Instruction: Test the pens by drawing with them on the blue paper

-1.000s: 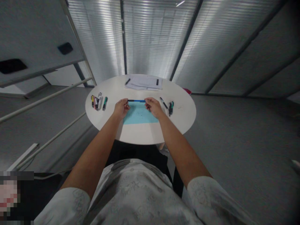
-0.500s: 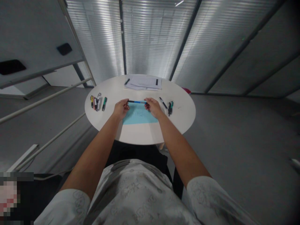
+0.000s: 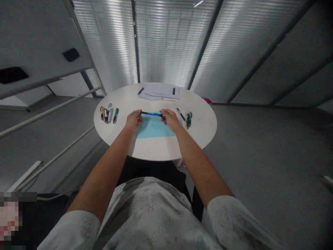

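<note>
— What colour is the pen point(image 3: 151, 114)?
— Blue, with a black end.
— And the sheet point(image 3: 153, 129)?
— Light blue; the table point(image 3: 156, 149) is white.
— The shirt point(image 3: 148, 215)?
— Whitish, with a greyish floral-looking pattern.
— And the blinds point(image 3: 166, 45)?
— Silvery grey, finely striped.

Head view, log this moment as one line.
left hand: pinching blue-and-black pen, left end | right hand: pinching its right end | nearby: light-blue sheet on white table
</note>
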Demonstrator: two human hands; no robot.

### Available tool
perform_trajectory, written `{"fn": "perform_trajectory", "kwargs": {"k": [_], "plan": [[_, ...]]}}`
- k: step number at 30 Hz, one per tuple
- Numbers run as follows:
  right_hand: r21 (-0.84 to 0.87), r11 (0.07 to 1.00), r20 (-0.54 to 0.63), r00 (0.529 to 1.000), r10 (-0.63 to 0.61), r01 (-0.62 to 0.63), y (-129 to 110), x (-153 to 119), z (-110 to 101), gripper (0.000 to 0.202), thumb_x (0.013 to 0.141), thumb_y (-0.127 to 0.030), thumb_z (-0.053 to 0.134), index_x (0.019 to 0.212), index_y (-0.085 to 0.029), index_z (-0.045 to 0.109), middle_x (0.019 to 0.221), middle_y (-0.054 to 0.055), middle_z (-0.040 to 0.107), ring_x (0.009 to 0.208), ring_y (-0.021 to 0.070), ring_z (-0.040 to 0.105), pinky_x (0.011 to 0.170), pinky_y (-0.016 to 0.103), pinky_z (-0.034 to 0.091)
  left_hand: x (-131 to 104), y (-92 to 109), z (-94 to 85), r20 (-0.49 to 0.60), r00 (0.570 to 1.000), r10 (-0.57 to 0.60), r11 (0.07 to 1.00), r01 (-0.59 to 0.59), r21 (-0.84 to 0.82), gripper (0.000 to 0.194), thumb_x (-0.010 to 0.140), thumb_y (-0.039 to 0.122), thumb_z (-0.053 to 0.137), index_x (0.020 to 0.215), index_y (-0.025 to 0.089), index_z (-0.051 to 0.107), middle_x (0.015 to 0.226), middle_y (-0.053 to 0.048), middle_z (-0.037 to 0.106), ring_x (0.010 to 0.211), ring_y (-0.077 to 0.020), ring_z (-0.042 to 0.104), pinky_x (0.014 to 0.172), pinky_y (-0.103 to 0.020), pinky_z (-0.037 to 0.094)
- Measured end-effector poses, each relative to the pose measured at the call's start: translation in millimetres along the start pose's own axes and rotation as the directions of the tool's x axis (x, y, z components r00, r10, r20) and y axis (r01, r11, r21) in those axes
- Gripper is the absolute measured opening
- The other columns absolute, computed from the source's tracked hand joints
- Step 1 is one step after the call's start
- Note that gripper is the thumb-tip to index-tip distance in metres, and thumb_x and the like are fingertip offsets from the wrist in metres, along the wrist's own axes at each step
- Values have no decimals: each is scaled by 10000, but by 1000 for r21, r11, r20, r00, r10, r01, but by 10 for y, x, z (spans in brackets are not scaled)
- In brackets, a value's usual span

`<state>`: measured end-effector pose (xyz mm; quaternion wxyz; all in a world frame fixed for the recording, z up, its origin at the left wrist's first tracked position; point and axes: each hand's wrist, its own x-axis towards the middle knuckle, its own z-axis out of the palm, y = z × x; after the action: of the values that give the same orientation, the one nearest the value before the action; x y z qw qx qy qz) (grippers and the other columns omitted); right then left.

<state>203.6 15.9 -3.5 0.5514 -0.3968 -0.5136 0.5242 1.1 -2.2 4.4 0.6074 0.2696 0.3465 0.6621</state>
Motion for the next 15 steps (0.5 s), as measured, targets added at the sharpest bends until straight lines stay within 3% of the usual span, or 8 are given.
{"fn": "perform_trajectory", "kwargs": {"k": [6, 10, 15], "plan": [[-25, 999, 49, 998, 47, -46, -28, -10, 7, 495, 777, -669, 628, 818, -177, 605, 553, -14, 598, 422, 83, 527, 377, 186, 328, -3, 1, -6, 6, 1000, -4, 1000, 4, -5, 180, 665, 197, 756, 765, 163, 610, 569, 47, 516, 431, -46, 438, 442, -191, 366], [-105, 994, 53, 998, 44, -38, -22, -21, 0, 420, 772, -596, 674, 764, -185, 587, 527, -21, 598, 394, 70, 483, 365, 180, 308, -12, 11, -1, 2, 1000, 6, 1000, -6, 8, 161, 666, 196, 741, 763, 160, 617, 567, 40, 529, 435, -49, 447, 444, -193, 371], [-25, 1000, 30, 999, 11, -10, -21, -20, -7, 307, 724, -459, 742, 781, -194, 597, 633, -27, 636, 456, 58, 516, 399, 169, 322, -13, 9, 5, -13, 1000, 5, 1000, -5, -1, 134, 680, 181, 728, 744, 160, 612, 554, 41, 518, 424, -52, 437, 444, -201, 370]]}}
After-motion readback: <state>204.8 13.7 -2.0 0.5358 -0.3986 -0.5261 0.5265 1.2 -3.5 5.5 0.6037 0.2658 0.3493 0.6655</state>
